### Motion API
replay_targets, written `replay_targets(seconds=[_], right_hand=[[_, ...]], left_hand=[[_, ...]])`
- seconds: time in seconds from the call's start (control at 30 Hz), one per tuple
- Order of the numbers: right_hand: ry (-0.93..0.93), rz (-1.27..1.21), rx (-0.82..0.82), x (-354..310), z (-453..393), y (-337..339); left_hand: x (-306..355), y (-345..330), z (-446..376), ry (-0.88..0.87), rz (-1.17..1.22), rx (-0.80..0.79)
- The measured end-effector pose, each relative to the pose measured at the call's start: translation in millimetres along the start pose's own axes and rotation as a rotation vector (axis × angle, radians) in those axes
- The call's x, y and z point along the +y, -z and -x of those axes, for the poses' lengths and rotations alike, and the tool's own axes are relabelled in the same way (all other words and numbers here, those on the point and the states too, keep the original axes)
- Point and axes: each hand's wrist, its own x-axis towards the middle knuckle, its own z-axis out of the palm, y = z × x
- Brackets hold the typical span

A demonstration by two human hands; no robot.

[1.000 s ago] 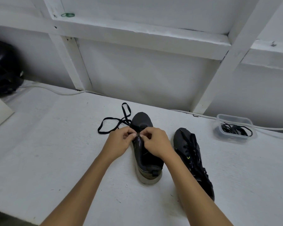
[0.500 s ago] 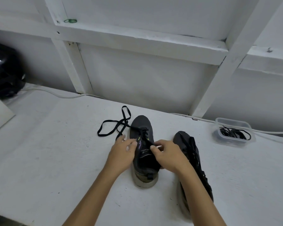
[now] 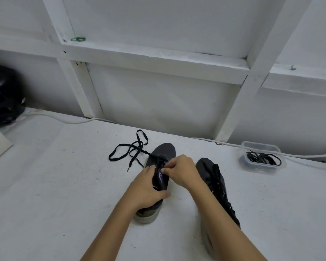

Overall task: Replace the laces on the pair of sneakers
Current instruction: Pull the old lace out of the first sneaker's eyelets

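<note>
A dark rounded object (image 3: 2,95) is seen at the far left of the white surface (image 3: 55,194), well apart from the left sneaker (image 3: 161,153). A white cable (image 3: 51,116) is laid along the back edge of the surface. A small green loop (image 3: 78,39) is seen on a wall ledge high above. A black lace (image 3: 129,150) is spread in loops just left of the left sneaker's toe, its near end running to the eyelets. The left sneaker is stood upright, toe pointed away. It is gripped around the collar by the left hand (image 3: 149,189), whose fingers are curled over the opening and whose thumb is pressed on the right side. The lace at the tongue is pinched by the right hand (image 3: 181,171), fingers curled tight. Just right of the left sneaker, the right sneaker (image 3: 215,178) is laid, laced in black and partly hidden by the right forearm. Farther right, near the wall, a clear tub (image 3: 262,157) is set, with black laces (image 3: 262,159) coiled inside.
</note>
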Motion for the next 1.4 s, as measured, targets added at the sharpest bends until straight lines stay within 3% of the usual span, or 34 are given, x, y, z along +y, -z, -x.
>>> replay_targets(seconds=[0.2,0.43,0.53,0.63,0.8,0.97,1.03,1.17,1.23,1.33,1.4], right_hand=[[0.041,0.15,0.019,-3.5,-4.0,-13.4],[0.23,0.277,0.086,-6.3,-5.2,-11.5],[0.179,0.134,0.131,0.5,-4.3,-12.4],[0.014,-0.115,0.028,8.6,-2.0,-15.5],[0.113,0.037,0.034,9.4,-4.4,-18.4],[0.283,0.263,0.254,4.1,-10.2,-7.5],[0.233,0.22,0.218,4.3,-12.3,-4.1],[-0.106,-0.224,-0.036,6.6,-9.8,-2.8],[-0.107,-0.221,-0.051,8.3,-7.5,-9.3],[0.037,-0.064,0.041,8.6,-8.8,-13.4],[0.13,0.057,0.247,9.6,-13.2,-7.8]], left_hand=[[-1.7,-1.1,0.5,0.016,-0.044,-0.008],[-2.0,-1.3,-0.4,0.01,-0.039,0.01],[-1.2,-1.2,0.8,0.01,-0.034,0.031],[-1.2,-3.4,2.1,0.012,-0.048,0.037],[-1.3,-2.6,1.4,0.015,-0.048,0.02],[-4.2,-3.4,0.9,0.023,-0.049,0.007],[-4.8,-3.1,0.2,0.033,-0.049,-0.001],[-3.8,-4.3,0.5,0.017,-0.055,0.02],[-3.2,-4.6,1.0,0.011,-0.055,0.031],[-4.2,-4.6,0.8,0.007,-0.043,0.028],[-4.6,-4.0,1.6,0.011,-0.027,0.022]])
